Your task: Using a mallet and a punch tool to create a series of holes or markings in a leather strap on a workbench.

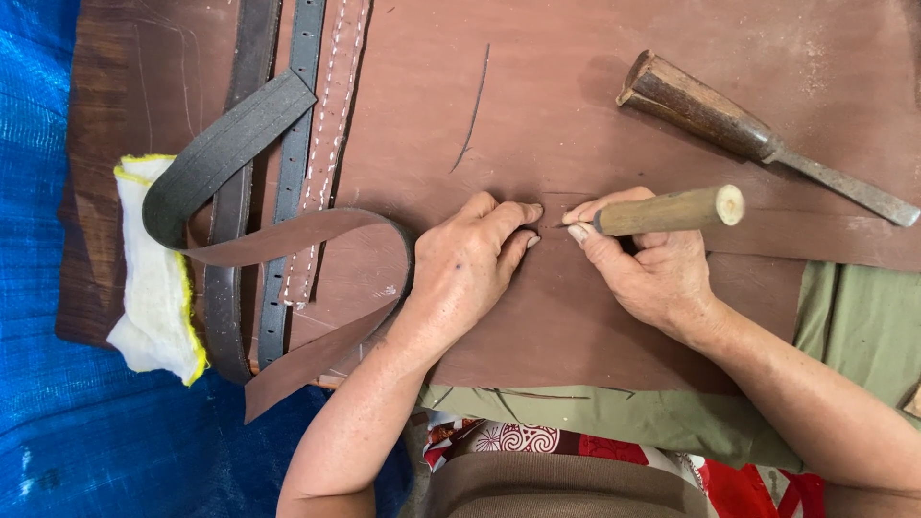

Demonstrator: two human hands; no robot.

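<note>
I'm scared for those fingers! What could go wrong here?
The left hand presses the brown leather sheet right beside the wooden-handled tool in the right hand; a slip could probably hurt those fingertips. The loose strap loop lies against the left wrist and might snag it.

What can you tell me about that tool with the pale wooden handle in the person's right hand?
The tool has a round, pale wooden handle with a flat cut end pointing right. It lies almost level, tilted slightly up to the right. The right hand grips it, fingers wrapped round the front, so the working tip is hidden. That end meets the brown leather sheet at a short slit, right beside the left hand, whose fingertips press the leather there. Nothing else touches it.
</note>
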